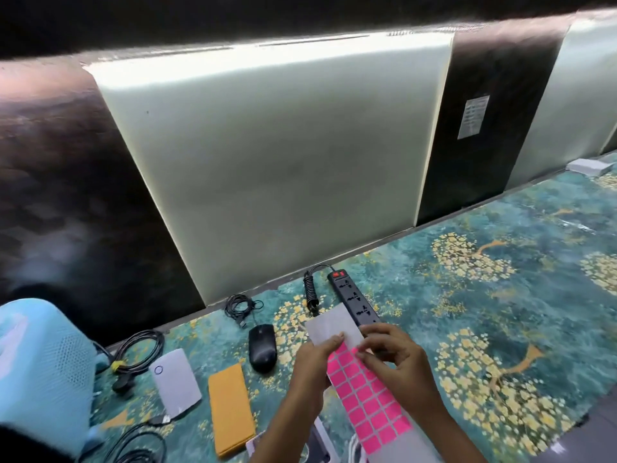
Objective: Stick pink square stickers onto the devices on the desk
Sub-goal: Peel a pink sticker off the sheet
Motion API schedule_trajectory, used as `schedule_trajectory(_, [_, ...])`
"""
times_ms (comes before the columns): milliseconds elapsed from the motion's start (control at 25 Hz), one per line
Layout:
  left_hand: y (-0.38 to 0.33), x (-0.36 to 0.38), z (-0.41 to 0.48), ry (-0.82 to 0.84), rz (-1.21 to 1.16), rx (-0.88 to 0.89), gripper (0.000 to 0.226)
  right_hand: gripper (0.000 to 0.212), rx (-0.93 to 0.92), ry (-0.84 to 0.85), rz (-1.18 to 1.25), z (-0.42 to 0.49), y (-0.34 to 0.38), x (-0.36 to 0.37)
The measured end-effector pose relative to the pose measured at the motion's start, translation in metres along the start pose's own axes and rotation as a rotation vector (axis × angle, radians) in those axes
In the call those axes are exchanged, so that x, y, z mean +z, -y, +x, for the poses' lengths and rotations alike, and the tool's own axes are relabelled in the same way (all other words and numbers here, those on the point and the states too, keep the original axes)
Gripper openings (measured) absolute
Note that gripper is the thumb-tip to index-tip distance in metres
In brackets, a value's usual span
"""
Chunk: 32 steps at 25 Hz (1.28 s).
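Observation:
A long backing sheet [365,399] with rows of pink square stickers is held up over the desk. My left hand [315,362] grips the sheet's left edge near its bare grey top. My right hand [394,357] pinches at a sticker in the top pink row. On the desk lie a black mouse [262,347], a black power strip [354,300] with a red switch, a grey flat device [175,382] and an orange flat device [230,414].
The desk has a teal cover with gold flowers [500,295]. Coiled black cables [140,350] and a thin cable bundle [238,305] lie at the back left. A light-blue mesh chair back [40,372] stands at the left. White and dark partition panels [267,155] close off the back.

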<state>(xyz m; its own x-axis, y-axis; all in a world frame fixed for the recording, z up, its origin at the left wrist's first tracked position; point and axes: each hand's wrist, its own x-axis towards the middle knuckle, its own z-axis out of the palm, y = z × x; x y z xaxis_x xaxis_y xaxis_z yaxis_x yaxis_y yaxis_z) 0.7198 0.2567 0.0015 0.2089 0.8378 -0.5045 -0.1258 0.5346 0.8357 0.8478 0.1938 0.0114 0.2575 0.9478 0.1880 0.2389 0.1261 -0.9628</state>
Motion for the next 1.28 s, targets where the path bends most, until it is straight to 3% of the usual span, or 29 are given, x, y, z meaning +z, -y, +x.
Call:
schedule_trajectory(80, [0.003, 0.016, 0.017, -0.066, -0.011, -0.026, 0.017, 0.036, 0.102, 0.051, 0.125, 0.021, -0.007, -0.015])
schedule_trajectory(240, [0.016, 0.062, 0.051, -0.066, 0.046, -0.173, 0.015, 0.052, 0.466, 0.172, 0.266, 0.068, -0.045, -0.061])
schedule_trajectory(400, [0.020, 0.104, 0.093, -0.144, 0.141, -0.064, 0.024, 0.050, 0.617, 0.050, 0.279, 0.111, -0.095, -0.108])
schedule_trajectory(480, [0.024, 0.107, 0.117, -0.328, 0.429, 0.084, 0.034, 0.053, 0.602, -0.031, 0.106, 0.126, -0.121, -0.126])
schedule_trajectory(560, [0.031, 0.109, 0.140, -0.423, 0.889, 0.149, 0.059, 0.056, 0.557, -0.033, -0.135, 0.139, -0.142, -0.141])
schedule_trajectory(640, [0.036, 0.113, 0.155, -0.404, 1.224, 0.054, 0.086, 0.057, 0.506, 0.023, -0.308, 0.145, -0.153, -0.146])
schedule_trajectory(720, [0.039, 0.121, 0.163, -0.382, 1.311, -0.041, 0.104, 0.057, 0.440, 0.094, -0.421, 0.148, -0.163, -0.147])
schedule_trajectory(800, [0.041, 0.122, 0.171, -0.394, 1.280, -0.037, 0.108, 0.052, 0.348, 0.146, -0.559, 0.149, -0.173, -0.147])
schedule_trajectory(880, [0.033, 0.119, 0.176, -0.377, 1.160, -0.043, 0.085, 0.034, 0.262, 0.136, -0.601, 0.153, -0.175, -0.146])
schedule_trajectory(960, [0.024, 0.109, 0.178, -0.331, 0.707, -0.065, 0.044, 0.019, 0.192, 0.136, -0.491, 0.159, -0.166, -0.137])
schedule_trajectory(1040, [0.019, 0.100, 0.172, -0.214, 0.115, -0.153, 0.026, 0.027, 0.196, 0.183, -0.310, 0.166, -0.154, -0.120])
schedule_trajectory(1080, [0.018, 0.095, 0.167, -0.157, -0.061, -0.181, 0.020, 0.027, 0.217, 0.223, -0.221, 0.170, -0.148, -0.109])
schedule_trajectory(1160, [0.021, 0.084, 0.152, -0.083, -0.200, -0.217, 0.018, 0.029, 0.265, 0.326, -0.094, 0.175, -0.137, -0.086])
schedule_trajectory(1280, [0.026, 0.075, 0.138, -0.018, -0.302, -0.213, 0.031, 0.030, 0.236, 0.483, -0.111, 0.181, -0.131, -0.060])
